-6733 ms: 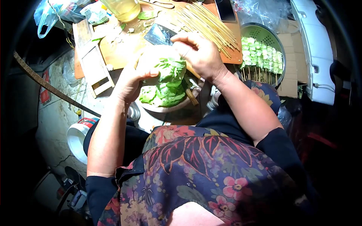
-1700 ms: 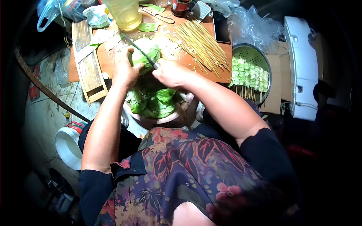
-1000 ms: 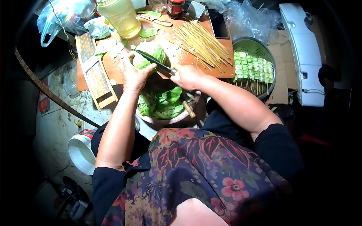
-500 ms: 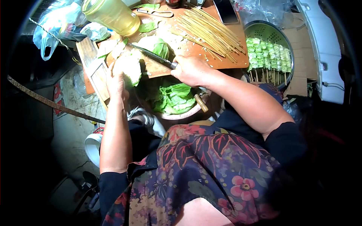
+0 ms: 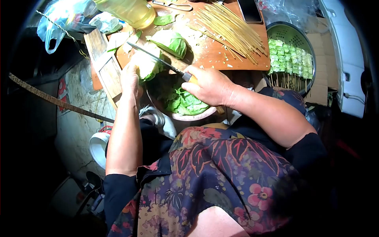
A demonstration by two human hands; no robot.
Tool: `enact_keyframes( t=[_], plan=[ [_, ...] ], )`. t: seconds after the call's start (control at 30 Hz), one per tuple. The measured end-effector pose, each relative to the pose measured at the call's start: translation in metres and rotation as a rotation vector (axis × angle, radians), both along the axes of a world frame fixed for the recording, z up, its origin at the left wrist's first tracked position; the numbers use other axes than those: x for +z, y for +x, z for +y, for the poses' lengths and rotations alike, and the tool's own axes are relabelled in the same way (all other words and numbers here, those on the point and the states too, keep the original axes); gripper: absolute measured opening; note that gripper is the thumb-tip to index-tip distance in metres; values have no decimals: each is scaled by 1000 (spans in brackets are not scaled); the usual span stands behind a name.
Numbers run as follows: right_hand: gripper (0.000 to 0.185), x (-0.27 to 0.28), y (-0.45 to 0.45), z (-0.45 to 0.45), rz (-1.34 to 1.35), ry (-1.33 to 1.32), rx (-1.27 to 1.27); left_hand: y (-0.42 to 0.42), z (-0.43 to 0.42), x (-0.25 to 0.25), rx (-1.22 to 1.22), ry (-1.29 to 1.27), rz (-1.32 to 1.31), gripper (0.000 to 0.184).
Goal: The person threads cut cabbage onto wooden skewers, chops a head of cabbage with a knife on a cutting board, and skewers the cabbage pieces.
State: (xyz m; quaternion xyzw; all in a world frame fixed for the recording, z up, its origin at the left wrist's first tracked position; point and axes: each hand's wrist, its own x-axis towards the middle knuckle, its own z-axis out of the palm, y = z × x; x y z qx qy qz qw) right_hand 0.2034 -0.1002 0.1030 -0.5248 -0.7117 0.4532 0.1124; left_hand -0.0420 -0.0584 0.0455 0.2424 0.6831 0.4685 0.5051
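Note:
My left hand (image 5: 131, 81) is closed on a pale green cabbage piece (image 5: 148, 68) at the near left edge of the wooden board. My right hand (image 5: 209, 85) grips a long, narrow knife (image 5: 167, 65) by its handle. The blade lies across the cabbage piece, its tip pointing to the upper left; whether it has entered the leaves I cannot tell. Just behind the blade rests another cabbage chunk (image 5: 169, 42) on the board. Below the hands, a bowl (image 5: 197, 117) holds loose cabbage leaves (image 5: 185, 102), partly covered by my right hand.
Many bamboo skewers (image 5: 231, 29) lie on the cutting board (image 5: 252, 59) beside a phone (image 5: 250, 10). To the right, a colander (image 5: 290, 33) holds skewered cabbage (image 5: 290, 59). A yellowish container (image 5: 126, 12) and a peeler-like tool (image 5: 172, 5) are at the back. A wooden slicer-like frame (image 5: 104, 67) leans left.
The view has shifted slightly. My right hand and the knife handle have come down towards me, over the bowl. The cabbage piece in my left hand has turned and sits farther right.

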Motion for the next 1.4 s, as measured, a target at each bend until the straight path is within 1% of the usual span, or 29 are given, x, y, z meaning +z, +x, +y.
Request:
enact_keyframes(
  t=[0.1,0.23,0.33,0.4,0.43,0.47,0.5,0.53,0.6,0.67,0.73,0.83,0.97,1.07,1.17,1.23,1.27,1.33,1.37,1.4],
  plan=[
    [37,-2,-1,-4,18,3,9,-2,-5,0,-22,24,9,27],
    [37,-2,-6,-8,58,57,40,-5,-4,-10,-16,56,-62,25],
    [37,4,-9,-8,-25,-11,63,-9,-3,-15,-4,75,-83,25],
    [36,6,-10,-9,-42,-18,67,-18,1,-27,-103,70,31,25],
    [36,9,-11,-9,-43,-20,72,-21,2,-33,-97,68,31,25],
    [37,12,-11,-9,-37,-30,74,-23,3,-39,-112,84,87,25],
    [37,14,-11,-9,-30,-39,75,-22,3,-35,-127,99,144,25],
    [37,15,-11,-9,-30,-40,81,-19,2,-32,-122,97,145,25],
    [38,16,-12,-9,-60,-1,97,-10,1,-24,-26,62,9,25],
    [38,13,-12,-6,-82,-15,107,-16,2,-32,-49,72,30,25],
    [38,13,-12,-5,-105,-30,115,-18,4,-32,-122,95,101,24],
    [37,15,-14,-4,-130,-34,136,-9,3,-24,-84,55,135,23],
    [40,14,-17,2,-99,-11,164,-15,7,-42,-72,84,92,21],
    [40,20,-23,11,-100,-24,191,-21,11,-50,-108,28,156,20],
    [40,15,-27,19,-89,-31,213,-19,12,-47,-40,-1,76,20],
    [40,12,-30,24,-69,-29,219,-20,14,-41,-114,-40,191,20],
    [40,11,-32,26,-71,-30,217,-20,15,-44,-111,-41,188,20],
    [40,8,-37,31,-73,-31,213,-17,16,-47,-45,32,94,23],
    [39,3,-40,35,-88,-23,216,-18,17,-48,-45,32,93,23],
    [39,-4,-43,38,-101,-16,220,-15,17,-36,-59,-30,88,26]
  ],
)
